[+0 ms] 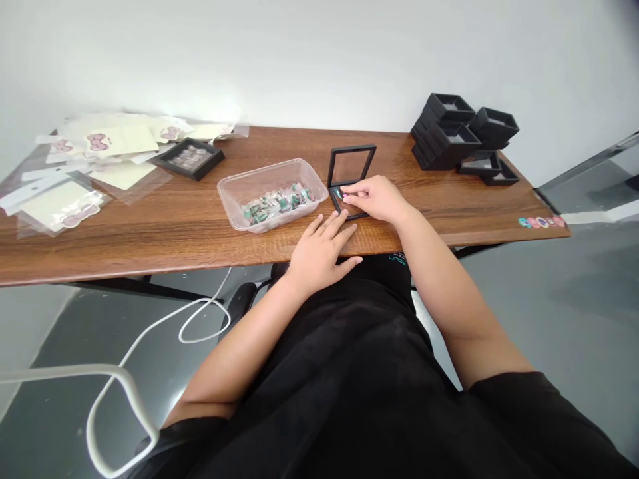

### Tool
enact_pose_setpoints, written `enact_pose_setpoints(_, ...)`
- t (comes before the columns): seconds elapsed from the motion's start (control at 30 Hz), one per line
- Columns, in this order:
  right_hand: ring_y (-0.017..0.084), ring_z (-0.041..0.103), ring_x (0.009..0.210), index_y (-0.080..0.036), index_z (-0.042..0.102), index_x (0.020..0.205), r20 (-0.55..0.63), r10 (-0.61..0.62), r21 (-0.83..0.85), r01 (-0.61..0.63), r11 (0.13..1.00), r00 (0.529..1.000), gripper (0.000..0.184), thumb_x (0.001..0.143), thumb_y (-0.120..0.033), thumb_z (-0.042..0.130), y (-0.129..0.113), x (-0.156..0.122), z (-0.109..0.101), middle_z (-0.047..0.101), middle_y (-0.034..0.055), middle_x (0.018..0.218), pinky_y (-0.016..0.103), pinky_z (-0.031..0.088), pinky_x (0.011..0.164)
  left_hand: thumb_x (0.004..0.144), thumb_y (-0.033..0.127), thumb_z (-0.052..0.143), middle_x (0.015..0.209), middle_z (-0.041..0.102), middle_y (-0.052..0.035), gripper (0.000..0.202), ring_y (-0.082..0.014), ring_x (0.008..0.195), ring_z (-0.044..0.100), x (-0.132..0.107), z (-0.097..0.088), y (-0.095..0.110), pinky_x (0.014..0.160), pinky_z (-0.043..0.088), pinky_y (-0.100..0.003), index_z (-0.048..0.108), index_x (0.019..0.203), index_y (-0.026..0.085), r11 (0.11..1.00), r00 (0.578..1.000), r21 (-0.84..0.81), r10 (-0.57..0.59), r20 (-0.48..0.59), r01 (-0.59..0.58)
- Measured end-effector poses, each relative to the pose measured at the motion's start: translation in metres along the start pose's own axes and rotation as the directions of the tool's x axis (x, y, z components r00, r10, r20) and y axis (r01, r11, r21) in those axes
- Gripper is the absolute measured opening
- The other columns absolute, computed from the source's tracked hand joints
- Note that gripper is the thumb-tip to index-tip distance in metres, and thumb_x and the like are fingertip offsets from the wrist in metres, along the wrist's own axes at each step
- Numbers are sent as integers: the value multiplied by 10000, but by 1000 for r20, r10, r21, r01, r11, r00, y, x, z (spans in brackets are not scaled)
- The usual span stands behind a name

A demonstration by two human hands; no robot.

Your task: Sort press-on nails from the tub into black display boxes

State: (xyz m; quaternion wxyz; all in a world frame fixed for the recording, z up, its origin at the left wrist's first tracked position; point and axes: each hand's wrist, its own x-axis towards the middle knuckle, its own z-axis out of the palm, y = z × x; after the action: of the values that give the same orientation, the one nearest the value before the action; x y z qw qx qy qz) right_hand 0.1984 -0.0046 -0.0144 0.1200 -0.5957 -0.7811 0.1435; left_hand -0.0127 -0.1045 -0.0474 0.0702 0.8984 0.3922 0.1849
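Note:
A small black display case (pixel 351 166) stands open on the wooden table (pixel 150 233), its clear lid upright. My right hand (pixel 377 197) rests over the case's base, fingers pinched on a small green and white piece (pixel 339 193) at the base's left edge. My left hand (pixel 322 249) lies flat on the table's front edge, fingers spread, just in front of the case and holding nothing. To the left of the case sits a clear plastic tub (pixel 272 193) with several small green and white pieces in it.
A stack of black cases (pixel 462 136) stands at the back right. A filled black case (pixel 188 158) and clear bags with bow-printed cards (pixel 100 143) lie at the left. Coloured stickers (pixel 542 221) mark the right front corner. A white cable (pixel 164 322) loops on the floor.

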Motion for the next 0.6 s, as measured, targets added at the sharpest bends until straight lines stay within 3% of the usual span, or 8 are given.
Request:
enact_pose_setpoints(0.17, 179, 686, 982, -122, 687, 1219, -47, 43, -12, -43, 999, 998, 365, 1081, -459, 665, -7, -9, 3, 687, 56, 1074, 380, 618, 939, 1017, 529, 676, 1727, 400, -183, 670, -342, 1603, 425, -7, -17, 8, 1360, 302, -629, 520, 1559, 166, 999, 995, -13, 38, 88, -37)
enact_pose_setpoints(0.27, 182, 687, 992, -123, 692, 1213, -62, 53, -13, -54, 998, 997, 365, 1084, -463, 660, -9, -12, 4, 689, 55, 1068, 389, 613, 956, 1028, 535, 643, 1638, 551, -108, 619, -312, 1596, 449, -18, -44, 15, 1350, 372, -553, 558, 1544, 206, 999, 996, -5, 41, 84, -40)
enact_pose_setpoints(0.33, 183, 686, 997, -125, 694, 1208, -66, 57, -11, -58, 998, 996, 362, 1083, -463, 660, -9, -13, 4, 690, 55, 1067, 392, 609, 963, 1038, 557, 609, 1634, 564, -58, 598, -317, 1620, 409, -28, -67, 12, 1358, 364, -569, 557, 1549, 250, 1000, 1000, 23, -7, 8, 7)
enact_pose_setpoints(0.43, 183, 684, 1009, -128, 695, 1204, -66, 61, -6, -61, 998, 996, 357, 1079, -461, 665, -11, -12, 3, 691, 59, 1078, 398, 604, 975, 1051, 576, 553, 1668, 521, -76, 660, -343, 1651, 343, -44, -98, -8, 1358, 346, -629, 467, 1616, 247, 986, 981, 74, -135, -140, 147)
enact_pose_setpoints(0.47, 185, 682, 1016, -129, 695, 1203, -66, 60, -4, -60, 998, 996, 358, 1077, -463, 667, -11, -12, 3, 691, 62, 1087, 400, 601, 980, 1038, 626, 537, 1665, 526, -59, 697, -322, 1659, 331, -49, -105, -18, 1377, 337, -589, 451, 1624, 258, 971, 961, 97, -197, -193, 218)
enact_pose_setpoints(0.53, 188, 678, 1026, -130, 694, 1201, -65, 57, 1, -57, 998, 996, 368, 1072, -474, 670, -12, -11, 2, 690, 65, 1101, 401, 596, 985, 1017, 704, 489, 1696, 479, -94, 812, -348, 1676, 280, -57, -111, -39, 1385, 310, -608, 394, 1655, 210, 951, 940, 105, -264, -215, 291)
enact_pose_setpoints(0.6, 188, 675, 1022, -130, 694, 1197, -63, 57, 5, -57, 998, 996, 379, 1069, -486, 671, -12, -11, 1, 688, 65, 1101, 398, 593, 982, 988, 753, 481, 1700, 462, -129, 885, -417, 1672, 261, -61, -110, -55, 1357, 313, -694, 389, 1658, 182, 938, 935, 109, -308, -177, 329)
